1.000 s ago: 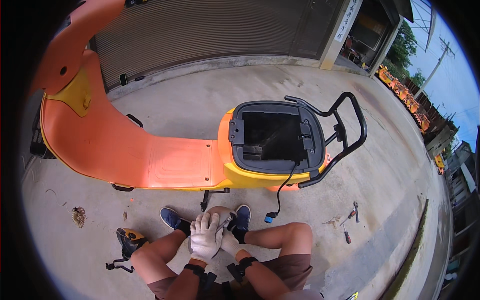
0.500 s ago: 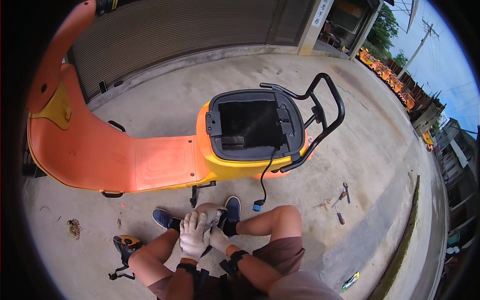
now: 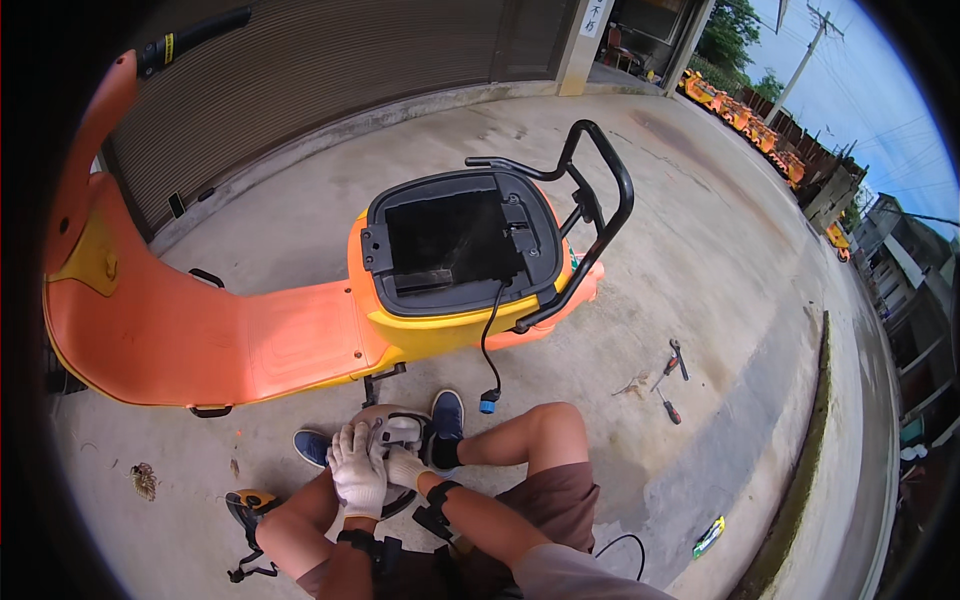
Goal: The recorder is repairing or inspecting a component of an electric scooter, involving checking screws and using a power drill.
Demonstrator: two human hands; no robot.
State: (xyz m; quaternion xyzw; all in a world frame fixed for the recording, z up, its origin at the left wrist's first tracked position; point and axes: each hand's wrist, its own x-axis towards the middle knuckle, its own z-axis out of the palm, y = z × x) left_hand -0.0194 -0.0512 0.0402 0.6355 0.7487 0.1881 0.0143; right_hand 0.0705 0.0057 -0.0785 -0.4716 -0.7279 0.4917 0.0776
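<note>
Right hand (image 3: 405, 467) farther onto rounded object (image 3: 403, 431)

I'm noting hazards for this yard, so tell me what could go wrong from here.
The rounded grey piece might slip under the gloved left hand and right hand. The black cable dangling from the scooter's open compartment, its blue-tipped connector near the right shoe, could snag a foot. The hand tools lying loose on the concrete could be stepped on.
</note>
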